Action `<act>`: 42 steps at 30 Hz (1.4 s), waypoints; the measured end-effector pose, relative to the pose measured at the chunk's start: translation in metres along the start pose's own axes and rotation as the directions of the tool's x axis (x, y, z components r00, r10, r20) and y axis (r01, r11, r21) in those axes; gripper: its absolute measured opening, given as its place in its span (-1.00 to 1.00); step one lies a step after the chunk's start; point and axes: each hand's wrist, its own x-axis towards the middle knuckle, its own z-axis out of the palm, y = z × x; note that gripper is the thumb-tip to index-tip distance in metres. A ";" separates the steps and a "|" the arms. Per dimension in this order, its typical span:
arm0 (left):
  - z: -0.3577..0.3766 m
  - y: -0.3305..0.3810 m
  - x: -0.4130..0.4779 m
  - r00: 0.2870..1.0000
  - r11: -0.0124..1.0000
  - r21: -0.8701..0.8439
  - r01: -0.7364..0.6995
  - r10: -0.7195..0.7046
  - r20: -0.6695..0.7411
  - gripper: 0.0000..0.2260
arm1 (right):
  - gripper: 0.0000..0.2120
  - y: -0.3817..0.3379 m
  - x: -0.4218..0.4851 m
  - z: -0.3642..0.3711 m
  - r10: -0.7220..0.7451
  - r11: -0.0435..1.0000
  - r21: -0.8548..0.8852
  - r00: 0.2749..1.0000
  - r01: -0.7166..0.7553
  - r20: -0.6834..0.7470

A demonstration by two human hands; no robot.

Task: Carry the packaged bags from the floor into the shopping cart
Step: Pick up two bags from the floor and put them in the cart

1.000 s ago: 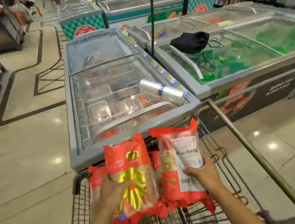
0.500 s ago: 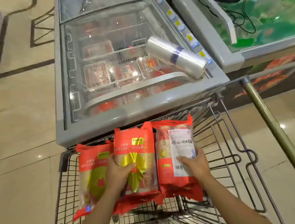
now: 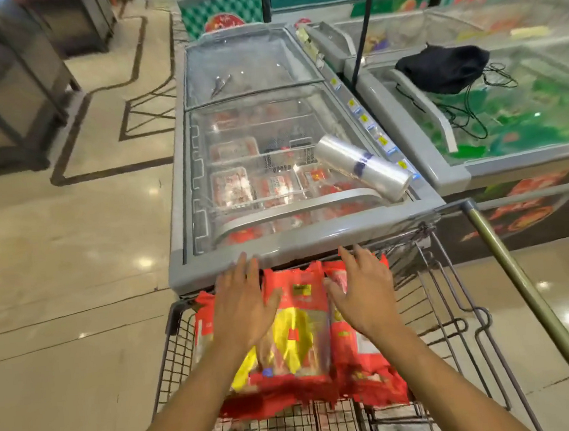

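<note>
Both hands are spread flat and holding nothing, the left hand (image 3: 241, 308) and right hand (image 3: 365, 294) hovering over the red packaged bags (image 3: 300, 337), which lie side by side inside the shopping cart (image 3: 456, 307) parked against a glass-topped freezer (image 3: 272, 168)

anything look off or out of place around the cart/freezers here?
Two things: a clear plastic-bag roll lies tilted on the nearer freezer's glass lid, at its front right corner, and a black bag with loose cords sits atop the neighbouring freezer.
</note>
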 end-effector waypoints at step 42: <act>-0.236 -0.094 -0.757 -0.516 -0.457 -0.244 0.855 -0.707 -0.483 -0.24 | -0.29 -0.460 -0.661 -0.003 -0.629 -0.656 0.449 -0.768 0.606 0.118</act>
